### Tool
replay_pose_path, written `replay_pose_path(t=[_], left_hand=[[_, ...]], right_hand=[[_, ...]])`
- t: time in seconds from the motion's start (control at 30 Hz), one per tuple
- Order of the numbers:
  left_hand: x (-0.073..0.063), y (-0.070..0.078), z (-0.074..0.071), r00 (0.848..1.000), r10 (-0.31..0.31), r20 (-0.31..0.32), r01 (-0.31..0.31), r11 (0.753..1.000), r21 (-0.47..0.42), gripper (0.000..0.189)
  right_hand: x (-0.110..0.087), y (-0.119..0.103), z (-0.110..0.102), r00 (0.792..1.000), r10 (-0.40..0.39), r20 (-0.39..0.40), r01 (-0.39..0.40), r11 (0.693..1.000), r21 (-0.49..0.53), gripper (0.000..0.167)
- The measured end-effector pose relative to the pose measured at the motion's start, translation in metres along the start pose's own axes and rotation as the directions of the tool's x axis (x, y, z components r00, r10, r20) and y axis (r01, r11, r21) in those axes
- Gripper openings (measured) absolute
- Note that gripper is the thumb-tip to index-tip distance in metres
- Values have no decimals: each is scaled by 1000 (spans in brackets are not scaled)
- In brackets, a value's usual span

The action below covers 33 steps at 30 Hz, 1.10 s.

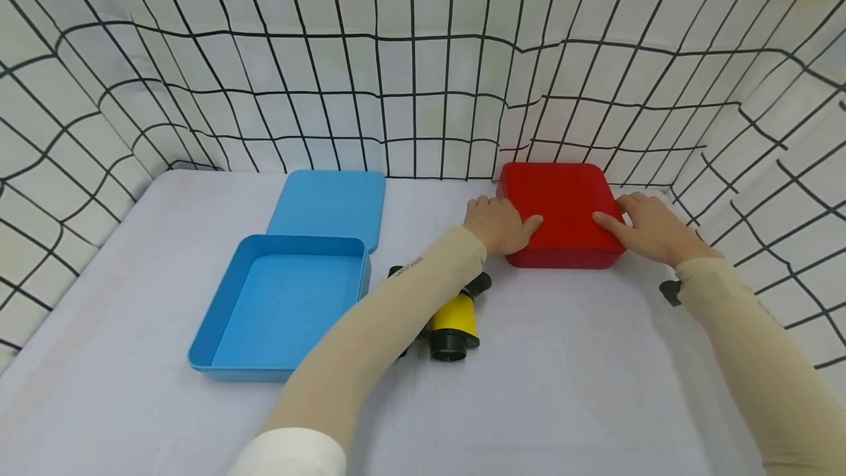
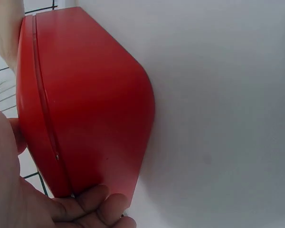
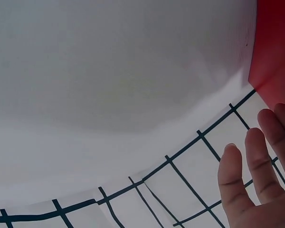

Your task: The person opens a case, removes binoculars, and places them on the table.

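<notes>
A red box [image 1: 558, 211] with its lid on sits at the back right of the white table, and a seam runs round its side in the left wrist view. My left hand [image 1: 499, 225] holds its left side, thumb over the top edge and fingers [image 2: 92, 199] curled against the wall. At the right side, my right hand [image 1: 651, 230] grips the box with the thumb on the lid. Its outer fingers [image 3: 232, 178] are spread beside the wall. Partly hidden under my left forearm lies a yellow and black pair of binoculars [image 1: 456, 318].
An open blue box [image 1: 297, 307] stands at the left, its blue lid [image 1: 330, 204] lying flat behind it. White walls with a black grid [image 1: 413, 65] enclose the table at the back and both sides. A dark strap piece [image 1: 670, 292] shows at my right wrist.
</notes>
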<state>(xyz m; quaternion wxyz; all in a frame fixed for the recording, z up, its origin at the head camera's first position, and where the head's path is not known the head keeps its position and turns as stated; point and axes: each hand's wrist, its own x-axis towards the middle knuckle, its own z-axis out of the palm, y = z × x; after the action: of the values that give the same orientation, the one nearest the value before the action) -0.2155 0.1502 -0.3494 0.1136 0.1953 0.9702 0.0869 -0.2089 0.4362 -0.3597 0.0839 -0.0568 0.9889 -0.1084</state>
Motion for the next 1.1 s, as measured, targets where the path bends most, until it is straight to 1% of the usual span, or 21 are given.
replay_pose_path(t=[0.17,0.37,0.47,0.57,0.87,1.1], left_hand=[[-6,4,3,1000,-14,-26,16,998,54,60],[-12,6,9,998,-24,-63,31,993,116,61],[-15,7,10,996,-21,-85,31,993,117,61],[-19,8,10,996,-21,-92,31,993,112,60],[-22,9,13,996,-20,-85,32,989,142,61],[-34,10,11,996,3,-94,12,988,156,61]], right_hand=[[-5,-3,2,999,-32,-27,31,999,-28,86],[-11,-6,4,999,-22,-33,22,1000,-23,85],[-13,-7,5,999,-17,-34,17,1000,-15,86],[-16,-7,7,999,-17,-39,16,1000,-10,86],[-24,-8,9,998,-22,-51,22,1000,-1,84],[-32,-9,12,999,-22,-42,21,1000,-6,84]])
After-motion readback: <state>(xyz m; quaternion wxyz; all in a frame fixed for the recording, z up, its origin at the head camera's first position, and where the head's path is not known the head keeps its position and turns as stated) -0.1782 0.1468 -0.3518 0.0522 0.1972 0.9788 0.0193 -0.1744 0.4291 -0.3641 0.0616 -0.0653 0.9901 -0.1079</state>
